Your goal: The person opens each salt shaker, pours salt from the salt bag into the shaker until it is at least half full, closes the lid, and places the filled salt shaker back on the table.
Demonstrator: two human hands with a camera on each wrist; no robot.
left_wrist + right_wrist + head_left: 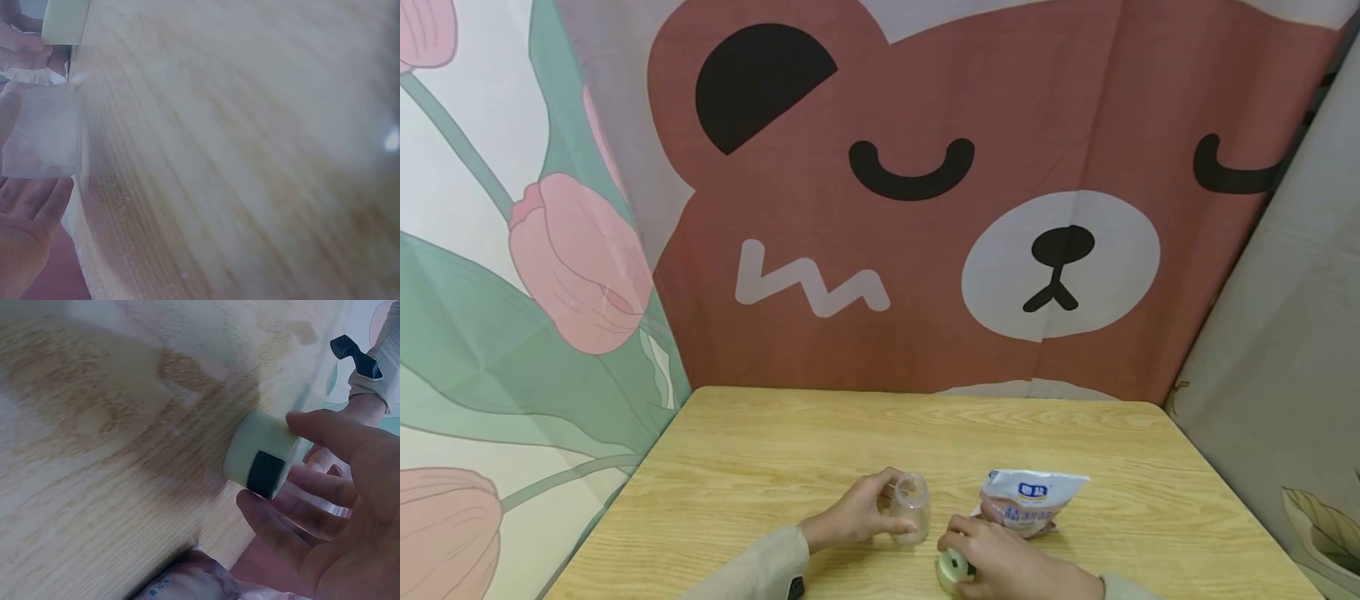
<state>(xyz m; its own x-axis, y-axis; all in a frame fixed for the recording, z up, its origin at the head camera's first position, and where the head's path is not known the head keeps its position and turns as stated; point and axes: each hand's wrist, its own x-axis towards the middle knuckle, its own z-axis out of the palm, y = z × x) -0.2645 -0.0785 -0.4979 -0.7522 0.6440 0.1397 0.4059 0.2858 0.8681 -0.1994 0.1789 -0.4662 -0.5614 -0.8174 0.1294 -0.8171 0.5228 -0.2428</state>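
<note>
Behind the jar [914, 512] hangs a reddish cloth [925, 250] printed with a sleepy bear, with a tulip curtain [475, 342] off to the jar's left and a pale sheet [1277, 358] far to its right. Everything handled is at the wooden table [760, 467], whose far edge lies well beyond the jar; its side edges slant away, well apart from the jar, and its near edge falls outside the head view. Wood grain spreads widely left of the jar and behind it; to the right, room is tighter, since a bag [1037, 500] stands near, top edge up and printed face toward the viewer. Clear-walled, the jar stands upright, mouth up, long axis vertical. From the jar's left, the left hand [867, 510] grasps it, thumb on the near side. To the right of the jar and nearer the viewer, the right hand [1003, 557] grips a pale green lid [952, 568] between thumb and fingers. Squat, with a black patch [266, 474] on its side, the lid has a round end facing up and is apart from the jar; I cannot tell whether it touches the table
</note>
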